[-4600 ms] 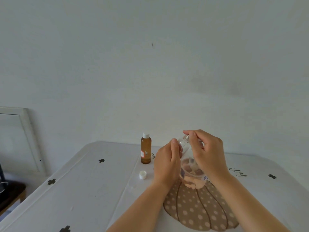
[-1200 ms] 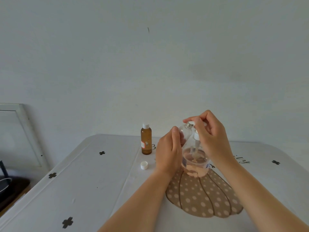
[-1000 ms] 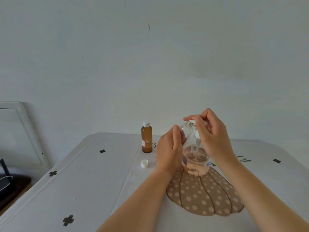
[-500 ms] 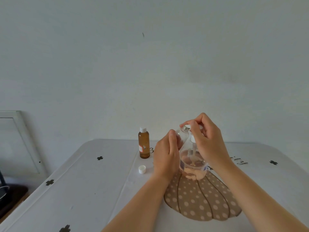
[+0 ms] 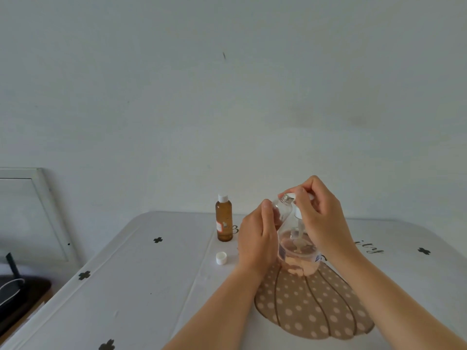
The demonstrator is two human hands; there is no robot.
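Observation:
A clear pump bottle (image 5: 299, 258) with pinkish liquid in its lower part stands on the table near the middle. My right hand (image 5: 322, 218) curls round its white pump head (image 5: 298, 213) from above. My left hand (image 5: 257, 238) grips a small clear bottle (image 5: 281, 213), tilted, with its open threaded neck up against the pump's nozzle. The pump tube shows through the clear wall. A white screw cap (image 5: 221, 257) lies loose on the table left of my left hand.
An amber bottle (image 5: 224, 219) with a white cap stands upright behind the loose cap. The white tablecloth (image 5: 141, 286) carries small dark clover marks and a brown dotted pumpkin print (image 5: 310, 306). A white frame (image 5: 43, 198) leans on the wall at left.
Compared with the oldest frame, my right hand is higher and the white pump head now shows. Over the last second both hands keep their hold; only the view shifts slightly.

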